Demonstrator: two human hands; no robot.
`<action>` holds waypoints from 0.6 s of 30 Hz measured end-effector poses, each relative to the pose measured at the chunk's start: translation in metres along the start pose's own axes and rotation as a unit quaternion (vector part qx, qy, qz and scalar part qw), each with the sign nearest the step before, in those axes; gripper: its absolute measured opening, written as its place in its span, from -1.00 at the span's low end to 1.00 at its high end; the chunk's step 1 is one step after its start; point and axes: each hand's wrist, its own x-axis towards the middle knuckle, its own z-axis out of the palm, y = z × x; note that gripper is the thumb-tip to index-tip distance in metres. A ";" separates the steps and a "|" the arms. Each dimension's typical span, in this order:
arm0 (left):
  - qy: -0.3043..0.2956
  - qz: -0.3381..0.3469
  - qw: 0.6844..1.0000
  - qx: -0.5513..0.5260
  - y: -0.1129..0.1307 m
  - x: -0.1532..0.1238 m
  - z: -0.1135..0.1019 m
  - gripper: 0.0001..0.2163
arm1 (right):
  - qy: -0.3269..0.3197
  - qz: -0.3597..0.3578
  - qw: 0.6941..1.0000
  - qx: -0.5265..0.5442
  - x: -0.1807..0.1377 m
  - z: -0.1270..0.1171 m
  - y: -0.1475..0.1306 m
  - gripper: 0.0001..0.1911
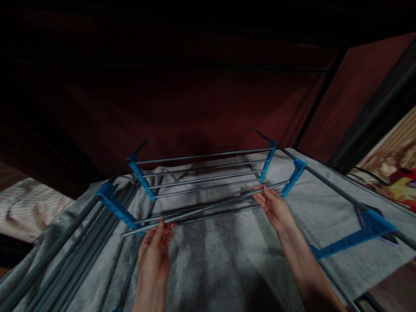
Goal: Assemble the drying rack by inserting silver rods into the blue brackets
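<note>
A thin grey metal rod [191, 212] slants across a rack frame, pinched near its two ends by my hands. My left hand [155, 245] grips it close to the left blue plastic bracket [117, 208], where the rod's end sticks out past the bracket. On the other side, my right hand [271, 206] has fingers closed on the rod, whose far end meets the right blue bracket [294, 175]. Other rods span the same brackets just below. Behind, several rods join the rear left bracket [141, 177] and rear right bracket [268, 162].
Loose grey tubes [87, 247] lie in a bundle at left. Another blue bracket [354, 238] hangs on the right side pole, over a dark flat object [373, 211]. Grey cloth [221, 268] covers the surface beneath. A dark red panel [195, 104] stands behind.
</note>
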 end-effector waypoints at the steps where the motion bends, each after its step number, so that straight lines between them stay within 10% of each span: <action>1: -0.001 -0.001 1.000 0.001 -0.001 0.000 0.000 -0.86 | -0.002 -0.007 1.000 0.001 0.001 0.001 -0.001 -0.69; 18: 0.009 -0.018 1.000 0.010 -0.007 0.001 0.001 -0.90 | 0.013 0.001 1.000 0.004 0.003 -0.005 -0.001 -0.71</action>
